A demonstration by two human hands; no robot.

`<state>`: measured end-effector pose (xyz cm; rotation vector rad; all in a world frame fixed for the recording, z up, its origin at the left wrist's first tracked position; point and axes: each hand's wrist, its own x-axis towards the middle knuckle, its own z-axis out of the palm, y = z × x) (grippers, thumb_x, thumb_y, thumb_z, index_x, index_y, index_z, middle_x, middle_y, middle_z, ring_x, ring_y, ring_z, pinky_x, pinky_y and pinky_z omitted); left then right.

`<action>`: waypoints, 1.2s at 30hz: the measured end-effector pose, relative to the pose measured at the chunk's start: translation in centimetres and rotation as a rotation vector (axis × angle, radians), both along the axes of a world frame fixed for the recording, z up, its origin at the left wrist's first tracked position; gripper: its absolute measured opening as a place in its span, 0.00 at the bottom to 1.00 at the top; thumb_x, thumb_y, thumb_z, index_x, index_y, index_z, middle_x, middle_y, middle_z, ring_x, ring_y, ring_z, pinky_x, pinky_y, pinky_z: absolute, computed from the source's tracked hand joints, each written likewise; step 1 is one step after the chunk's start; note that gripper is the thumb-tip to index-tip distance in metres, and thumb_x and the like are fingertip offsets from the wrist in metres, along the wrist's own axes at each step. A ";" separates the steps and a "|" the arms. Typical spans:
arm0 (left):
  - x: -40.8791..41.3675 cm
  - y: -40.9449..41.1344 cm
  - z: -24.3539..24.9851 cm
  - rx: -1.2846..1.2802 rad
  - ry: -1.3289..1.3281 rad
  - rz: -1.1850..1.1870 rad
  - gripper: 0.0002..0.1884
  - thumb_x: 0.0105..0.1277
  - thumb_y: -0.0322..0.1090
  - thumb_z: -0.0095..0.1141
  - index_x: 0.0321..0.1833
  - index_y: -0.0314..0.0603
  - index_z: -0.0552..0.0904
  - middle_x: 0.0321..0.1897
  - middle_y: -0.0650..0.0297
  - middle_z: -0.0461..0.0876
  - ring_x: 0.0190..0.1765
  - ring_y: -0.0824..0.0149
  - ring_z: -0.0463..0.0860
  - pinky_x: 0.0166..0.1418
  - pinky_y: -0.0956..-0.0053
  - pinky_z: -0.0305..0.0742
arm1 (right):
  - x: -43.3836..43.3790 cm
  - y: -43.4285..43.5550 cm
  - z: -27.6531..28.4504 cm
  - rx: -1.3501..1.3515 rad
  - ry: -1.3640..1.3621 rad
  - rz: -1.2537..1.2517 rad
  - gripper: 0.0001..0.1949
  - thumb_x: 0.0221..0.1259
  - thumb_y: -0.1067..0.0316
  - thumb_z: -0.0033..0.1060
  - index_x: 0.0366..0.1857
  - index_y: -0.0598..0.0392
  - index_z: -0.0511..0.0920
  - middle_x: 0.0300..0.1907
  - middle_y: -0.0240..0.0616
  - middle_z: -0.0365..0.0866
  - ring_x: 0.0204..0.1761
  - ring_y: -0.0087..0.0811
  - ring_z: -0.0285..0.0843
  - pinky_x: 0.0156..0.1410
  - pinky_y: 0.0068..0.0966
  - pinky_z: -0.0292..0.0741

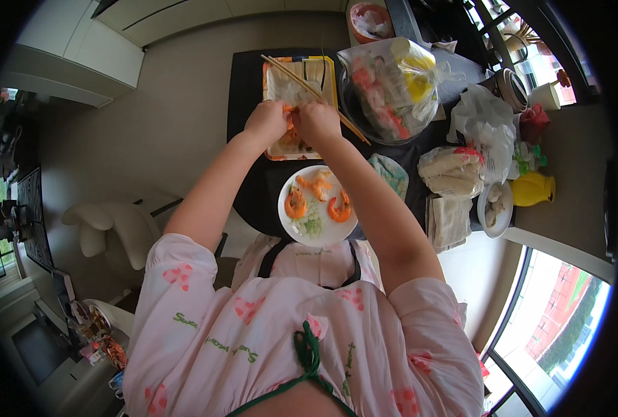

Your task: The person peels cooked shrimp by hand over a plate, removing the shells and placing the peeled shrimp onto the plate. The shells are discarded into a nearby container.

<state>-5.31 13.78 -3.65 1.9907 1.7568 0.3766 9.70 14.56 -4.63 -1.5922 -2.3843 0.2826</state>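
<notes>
My left hand [268,122] and my right hand [317,123] meet over a shallow rectangular tray [332,78] with a yellow-orange rim. Between their fingertips is an orange cooked shrimp [289,115], mostly hidden by the fingers. Orange bits of shell [291,140] lie in the tray below the hands. A pair of wooden chopsticks [291,72] slants across the tray, passing behind my right hand. Nearer my body, a round white plate [316,237] holds whole shrimp at the left [295,203] and right [339,207], peeled-looking pieces [316,182] and chopped greens [309,221].
Right of the tray, a filled clear plastic bag [392,88] sits in a round bowl [346,107]. A folded cloth [390,174], bagged item [452,169], white bowl [506,224] and yellow container [533,188] stand farther right. A beige chair [113,224] is at left.
</notes>
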 end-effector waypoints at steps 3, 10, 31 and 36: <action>0.4 0.6 -0.6 -0.113 0.033 0.051 0.12 0.65 0.34 0.56 0.46 0.35 0.84 0.42 0.47 0.85 0.48 0.45 0.82 0.53 0.58 0.77 | -0.7 0.0 -0.3 -0.123 -0.035 -0.038 0.10 0.59 0.58 0.60 0.31 0.51 0.84 0.36 0.39 0.87 0.44 0.43 0.84 0.48 0.38 0.80; 1.1 1.1 0.4 -0.219 0.160 0.050 0.10 0.60 0.30 0.56 0.40 0.33 0.85 0.42 0.44 0.85 0.47 0.44 0.83 0.51 0.55 0.79 | -2.0 0.7 -0.1 -0.273 -0.081 -0.110 0.06 0.54 0.60 0.66 0.32 0.46 0.88 0.39 0.36 0.88 0.47 0.41 0.85 0.49 0.33 0.81; -0.9 0.5 1.1 -0.090 0.043 0.011 0.13 0.61 0.31 0.60 0.48 0.35 0.84 0.44 0.47 0.85 0.51 0.48 0.83 0.55 0.60 0.78 | -0.6 -1.2 2.5 -0.124 -0.081 0.005 0.07 0.59 0.65 0.60 0.38 0.46 0.86 0.41 0.35 0.85 0.48 0.38 0.83 0.49 0.34 0.80; -0.8 1.4 -0.3 -0.198 -0.170 0.097 0.15 0.62 0.29 0.57 0.51 0.34 0.84 0.45 0.47 0.85 0.50 0.52 0.85 0.54 0.64 0.78 | 0.4 -1.3 1.3 0.012 0.076 0.053 0.07 0.60 0.64 0.60 0.39 0.45 0.85 0.41 0.32 0.83 0.50 0.36 0.81 0.51 0.34 0.79</action>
